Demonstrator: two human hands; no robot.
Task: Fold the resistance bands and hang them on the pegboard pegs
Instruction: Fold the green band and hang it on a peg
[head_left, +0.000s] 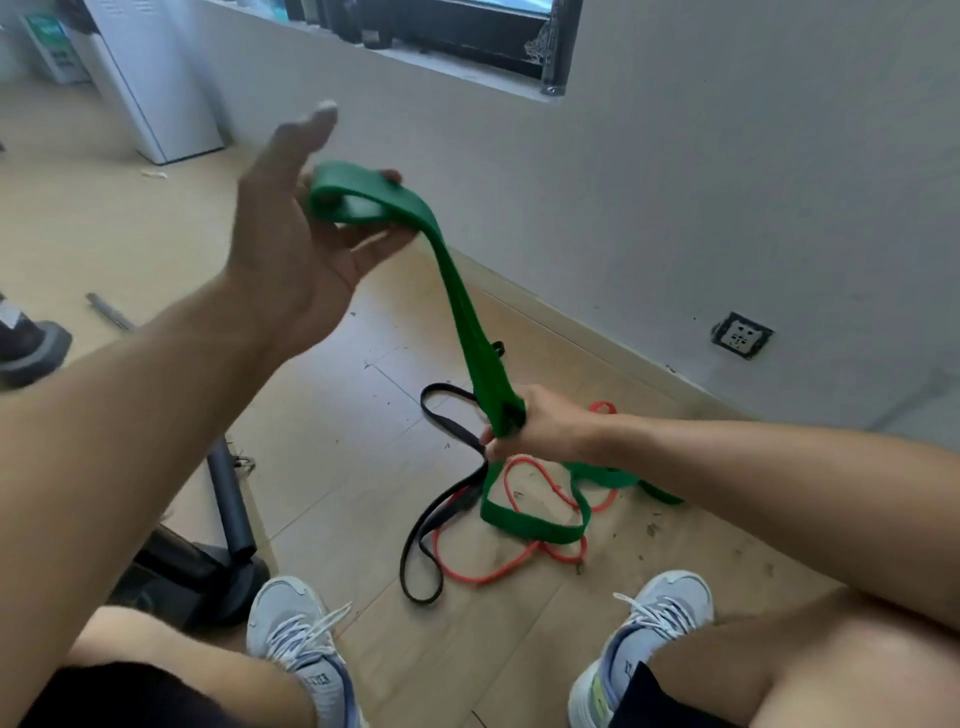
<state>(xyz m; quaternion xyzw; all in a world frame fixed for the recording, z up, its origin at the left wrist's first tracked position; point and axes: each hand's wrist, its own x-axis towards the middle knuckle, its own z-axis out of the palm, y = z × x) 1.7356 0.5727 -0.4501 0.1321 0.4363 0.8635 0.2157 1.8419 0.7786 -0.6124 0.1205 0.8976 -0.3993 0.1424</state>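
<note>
A wide green resistance band (467, 322) stretches between my two hands. My left hand (291, 239) is raised at the upper left with the thumb pointing up, and the band's top loop hangs over its lower fingers. My right hand (535, 423) grips the band lower down, just above the floor. The rest of the green band trails in loops on the floor below that hand. A thin black band (431, 525) and a thin red band (519, 556) lie tangled on the wooden floor under it. No pegboard is in view.
I am crouched with both knees and grey sneakers (296, 639) at the bottom. A black machine base with a dark tube (228, 499) stands to the left. A white wall with a socket (742, 335) runs along the right. A white cabinet (156, 93) stands at the back left.
</note>
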